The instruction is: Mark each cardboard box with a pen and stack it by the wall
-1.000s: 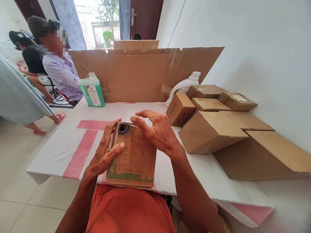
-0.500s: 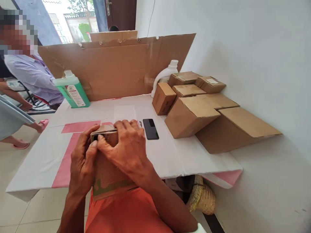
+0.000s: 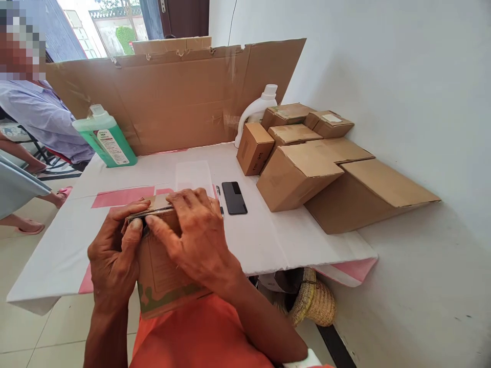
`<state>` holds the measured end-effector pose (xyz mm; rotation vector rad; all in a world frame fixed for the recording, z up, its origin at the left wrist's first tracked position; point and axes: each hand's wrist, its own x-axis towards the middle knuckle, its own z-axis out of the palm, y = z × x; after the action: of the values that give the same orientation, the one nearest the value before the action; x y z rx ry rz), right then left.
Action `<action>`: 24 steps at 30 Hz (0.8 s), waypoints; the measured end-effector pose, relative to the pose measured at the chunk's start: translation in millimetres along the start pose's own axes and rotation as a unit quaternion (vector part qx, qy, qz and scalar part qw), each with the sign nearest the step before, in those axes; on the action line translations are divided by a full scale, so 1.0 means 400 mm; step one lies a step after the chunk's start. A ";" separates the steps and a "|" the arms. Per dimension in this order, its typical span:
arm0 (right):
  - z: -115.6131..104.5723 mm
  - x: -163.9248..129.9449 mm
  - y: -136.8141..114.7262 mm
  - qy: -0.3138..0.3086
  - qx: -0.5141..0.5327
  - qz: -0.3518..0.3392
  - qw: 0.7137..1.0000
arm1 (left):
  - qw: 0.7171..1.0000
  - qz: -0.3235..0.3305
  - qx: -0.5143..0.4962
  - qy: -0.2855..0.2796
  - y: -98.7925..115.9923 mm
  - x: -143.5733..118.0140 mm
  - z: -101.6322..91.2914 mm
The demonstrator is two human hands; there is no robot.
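The left hand (image 3: 113, 250) grasps the upper left corner of a printed cardboard box (image 3: 164, 276), its thumb at the dark, ragged top edge. The right hand (image 3: 201, 232) grips the same box from the other side, fingers bent over the top and thumb pressed beside the left one. The box thus sits between both palms, tilted at the near table edge, its brown face carrying a wavy green band along the bottom.

Just beyond the right hand, a slim pen (image 3: 219, 193) lies beside a glossy, flat black smartphone (image 3: 235, 198) on the white-and-pink tablecloth (image 3: 264, 240). Farther right, plain matte cartons (image 3: 303, 176) stand grouped near the smooth wall. Behind them is a curved white plastic jug (image 3: 251, 112); at far left, a translucent bottle of green liquid (image 3: 109, 140). A creased, taped corrugated panel (image 3: 172, 99) stands along the back. Below the table is a coarse woven basket (image 3: 320, 304).
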<state>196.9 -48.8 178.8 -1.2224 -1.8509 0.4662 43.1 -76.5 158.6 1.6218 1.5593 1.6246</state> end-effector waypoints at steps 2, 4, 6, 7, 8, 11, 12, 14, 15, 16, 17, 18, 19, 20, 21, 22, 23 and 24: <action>-0.024 0.001 0.062 0.065 0.115 0.015 0.991 | 1.000 -0.002 0.012 0.014 0.002 -0.001 0.000; -0.040 0.007 0.160 0.154 0.179 0.089 0.968 | 1.000 0.004 0.009 0.015 0.005 -0.003 0.003; -0.041 0.016 0.273 0.183 0.124 0.196 0.955 | 1.000 0.015 -0.008 0.007 0.010 -0.006 0.011; -0.035 0.020 0.327 0.139 0.070 0.247 0.956 | 1.000 0.020 -0.015 0.002 0.012 -0.008 0.016; -0.024 0.024 0.374 0.066 0.004 0.293 0.954 | 1.000 0.024 -0.020 -0.003 0.015 -0.009 0.023; 0.030 0.033 0.461 -0.060 -0.100 0.359 0.926 | 0.999 0.026 -0.018 -0.025 0.022 -0.012 0.040; 0.049 0.036 0.473 -0.073 -0.108 0.366 0.922 | 0.999 0.025 -0.013 -0.031 0.024 -0.011 0.043; 0.082 0.040 0.483 -0.084 -0.110 0.372 0.918 | 0.999 0.021 -0.004 -0.035 0.025 -0.008 0.046; 0.094 0.042 0.486 -0.089 -0.110 0.375 0.916 | 0.999 0.018 0.000 -0.032 0.024 -0.006 0.046; 0.102 0.045 0.490 -0.091 -0.107 0.376 0.916 | 1.000 0.015 0.005 -0.027 0.023 -0.003 0.044; 0.107 0.048 0.494 -0.092 -0.102 0.376 0.916 | 1.000 0.011 0.009 -0.021 0.021 -0.001 0.043; 0.108 0.052 0.499 -0.091 -0.095 0.376 0.917 | 1.000 0.008 0.011 -0.016 0.019 0.002 0.041; 0.107 0.056 0.505 -0.088 -0.086 0.375 0.919 | 1.000 0.006 0.010 -0.012 0.017 0.005 0.039; 0.102 0.061 0.508 -0.085 -0.077 0.373 0.921 | 1.000 0.005 0.005 -0.011 0.015 0.007 0.038; 0.093 0.065 0.508 -0.082 -0.067 0.370 0.923 | 1.000 0.005 -0.002 -0.012 0.013 0.009 0.037; 0.079 0.071 0.502 -0.079 -0.062 0.367 0.925 | 1.000 0.003 -0.010 -0.015 0.012 0.010 0.036; 0.061 0.076 0.490 -0.062 -0.048 0.362 0.929 | 1.000 0.000 -0.020 -0.019 0.010 0.011 0.036; 0.039 0.080 0.470 -0.020 -0.015 0.353 0.935 | 0.999 -0.006 -0.030 -0.023 0.008 0.012 0.037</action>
<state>285.2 66.7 54.6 -1.9045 -1.4021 0.8531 55.7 -67.0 159.5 1.6036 1.4824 1.6010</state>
